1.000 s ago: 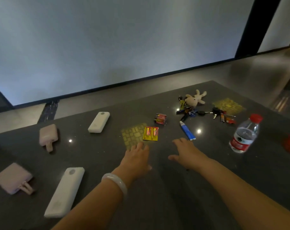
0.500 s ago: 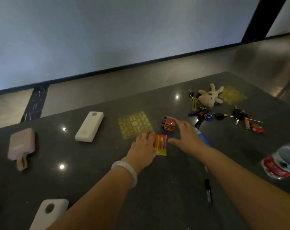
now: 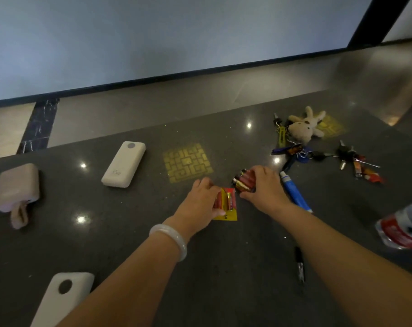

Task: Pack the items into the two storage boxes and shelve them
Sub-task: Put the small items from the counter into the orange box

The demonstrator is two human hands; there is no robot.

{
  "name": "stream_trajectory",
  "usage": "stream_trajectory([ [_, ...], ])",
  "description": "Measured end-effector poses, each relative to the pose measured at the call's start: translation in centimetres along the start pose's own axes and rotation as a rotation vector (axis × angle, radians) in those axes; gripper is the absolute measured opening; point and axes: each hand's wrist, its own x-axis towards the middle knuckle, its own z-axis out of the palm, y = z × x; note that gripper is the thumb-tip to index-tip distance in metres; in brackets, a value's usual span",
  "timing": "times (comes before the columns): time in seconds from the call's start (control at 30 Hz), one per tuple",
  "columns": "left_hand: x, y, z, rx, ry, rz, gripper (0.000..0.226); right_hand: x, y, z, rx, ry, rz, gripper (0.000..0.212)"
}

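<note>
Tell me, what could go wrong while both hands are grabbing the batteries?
The right hand grips a loose bundle of batteries; one might slip out and roll across the table. The left hand pinches the yellow battery card at its edge, so it could bend or drop. The right arm lies over the blue tube and might nudge it.

Head view, dark counter. L hand grips yellow battery card; R hand curls over loose battery bundle, just beside it. Blue tube lies next to R wrist. White power bank at left, apart; plush key ring farther back, w/ keys to its right.
</note>
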Motion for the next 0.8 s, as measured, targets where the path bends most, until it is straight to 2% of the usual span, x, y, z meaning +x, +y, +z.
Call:
stream_trajectory([
  [0.17,-3.9,1.1,0.3,-0.018,-0.045,-0.009,0.066,-6.8,0.0,-0.3,-0.003,-0.02,0.049,0.08],
  [0.33,-6.7,3.9,0.3,-0.046,-0.038,0.078,0.063,-13.8,1.0,-2.9,0.108,0.068,0.116,0.071],
  [0.5,-8.5,9.9,1.3,-0.086,-0.001,0.259,0.062,-21.7,4.1,-6.6,0.147,0.231,0.22,0.071],
  [0.8,-14.7,25.9,2.5,-0.047,-0.039,0.652,0.061,-39.4,10.3,-13.5,0.174,0.417,0.417,0.069],
])
